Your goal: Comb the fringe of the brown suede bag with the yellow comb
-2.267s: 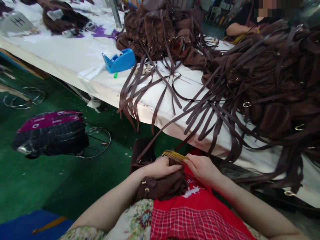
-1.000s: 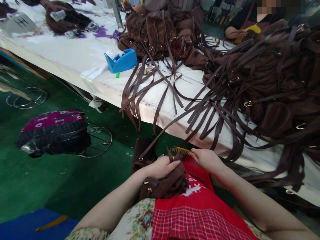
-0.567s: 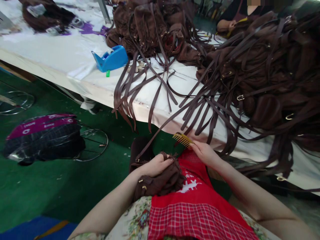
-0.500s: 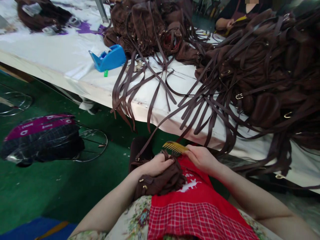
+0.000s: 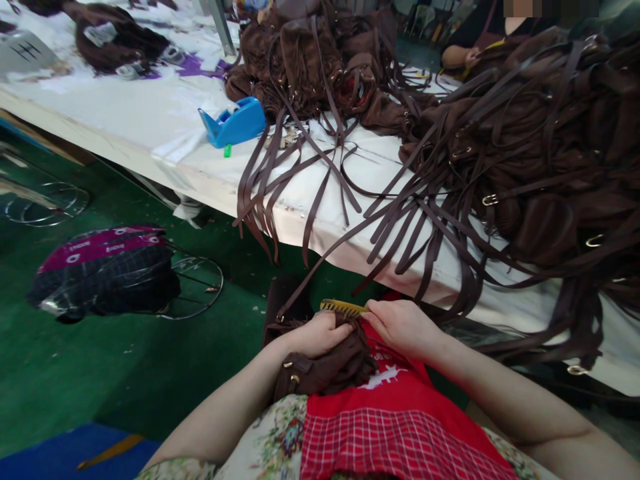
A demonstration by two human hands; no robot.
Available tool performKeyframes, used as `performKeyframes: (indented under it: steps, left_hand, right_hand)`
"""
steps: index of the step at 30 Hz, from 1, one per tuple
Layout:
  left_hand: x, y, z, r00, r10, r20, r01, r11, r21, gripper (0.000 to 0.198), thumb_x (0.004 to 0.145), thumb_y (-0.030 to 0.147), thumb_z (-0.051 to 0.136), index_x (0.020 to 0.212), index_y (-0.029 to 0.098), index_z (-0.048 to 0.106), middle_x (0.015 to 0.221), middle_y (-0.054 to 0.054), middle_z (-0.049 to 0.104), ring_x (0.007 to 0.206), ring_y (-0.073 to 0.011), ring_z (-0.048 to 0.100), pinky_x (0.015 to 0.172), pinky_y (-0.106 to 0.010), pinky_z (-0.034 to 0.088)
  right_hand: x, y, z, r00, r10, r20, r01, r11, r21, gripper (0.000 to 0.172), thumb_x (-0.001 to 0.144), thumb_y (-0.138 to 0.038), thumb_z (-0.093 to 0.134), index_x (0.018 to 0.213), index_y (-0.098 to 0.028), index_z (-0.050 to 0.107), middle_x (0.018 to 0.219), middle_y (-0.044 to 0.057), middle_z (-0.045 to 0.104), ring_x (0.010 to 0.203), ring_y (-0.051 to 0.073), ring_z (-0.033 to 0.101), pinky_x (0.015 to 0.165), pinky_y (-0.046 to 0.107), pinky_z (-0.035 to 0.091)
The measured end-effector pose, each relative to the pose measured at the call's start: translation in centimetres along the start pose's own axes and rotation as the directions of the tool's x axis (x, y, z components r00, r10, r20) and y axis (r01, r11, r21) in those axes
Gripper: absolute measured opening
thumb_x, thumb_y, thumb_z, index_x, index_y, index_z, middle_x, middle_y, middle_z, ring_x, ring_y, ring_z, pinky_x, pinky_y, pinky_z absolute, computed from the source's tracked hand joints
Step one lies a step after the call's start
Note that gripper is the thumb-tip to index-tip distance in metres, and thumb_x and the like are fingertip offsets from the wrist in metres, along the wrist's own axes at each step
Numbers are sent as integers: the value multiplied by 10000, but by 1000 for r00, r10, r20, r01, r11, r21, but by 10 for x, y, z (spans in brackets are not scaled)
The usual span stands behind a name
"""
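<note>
A brown suede bag (image 5: 320,367) with fringe lies on my lap, over a red apron (image 5: 395,413). My left hand (image 5: 317,333) presses down on the top of the bag and grips it. My right hand (image 5: 400,323) holds a yellow comb (image 5: 343,307) by its right end, with the teeth down against the bag's fringe just above my left fingers. One long brown strap (image 5: 320,270) runs from the bag up to the table edge.
A white-covered table (image 5: 150,120) stands ahead with heaps of brown bags and straps (image 5: 525,160), some hanging over the edge. A blue tape dispenser (image 5: 234,123) sits on it. A wire stool with a dark cushion (image 5: 103,270) stands on the green floor. Another person's arm (image 5: 457,59) is across the table.
My right hand lifted the comb off the fringe and up toward the table edge, then brought it back down onto the fringe beside my left hand. My left hand stayed on the bag.
</note>
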State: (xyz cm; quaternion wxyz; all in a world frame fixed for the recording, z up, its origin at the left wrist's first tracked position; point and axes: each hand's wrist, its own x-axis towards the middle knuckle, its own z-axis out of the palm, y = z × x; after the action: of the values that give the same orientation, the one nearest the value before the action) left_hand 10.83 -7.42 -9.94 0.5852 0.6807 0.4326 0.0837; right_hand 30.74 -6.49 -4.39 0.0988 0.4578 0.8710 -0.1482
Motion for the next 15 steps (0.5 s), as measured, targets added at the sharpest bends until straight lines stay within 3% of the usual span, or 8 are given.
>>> performKeyframes:
  steps: [5,8,12,15]
  left_hand:
    - [-1,1,-1,1000,-2,5,2,1000,1,358,894,368,399,873,125,660,867,-60,697,801,-189,603,783,-287,482]
    - [-3,3,-2,998,61,5,-61,998,-13,350,905,357,381,922,137,653,916,-55,695,844,-192,603,827,-295,473]
    - [-5,4,-3,990,139,-29,-140,989,-42,350,922,362,353,978,152,628,980,-46,681,904,-189,588,865,-295,460]
    - [-5,0,-3,994,111,-26,-111,993,-31,342,920,358,358,955,146,625,929,-42,676,856,-178,589,822,-277,467]
  right_hand:
    - [2,-4,-1,1000,-26,-5,26,999,-22,357,988,-386,259,823,-215,526,714,15,671,625,172,628,528,303,267]
    - [9,4,10,999,-10,41,13,998,-60,374,987,-401,245,863,-218,547,737,27,680,643,185,637,542,292,311]
    - [21,29,26,975,174,139,-159,981,-114,389,980,-411,278,898,-185,584,823,85,702,749,210,657,606,290,381]
    - [19,39,20,986,155,63,-157,987,34,413,988,-411,243,893,-186,576,860,74,695,798,188,642,660,280,395]
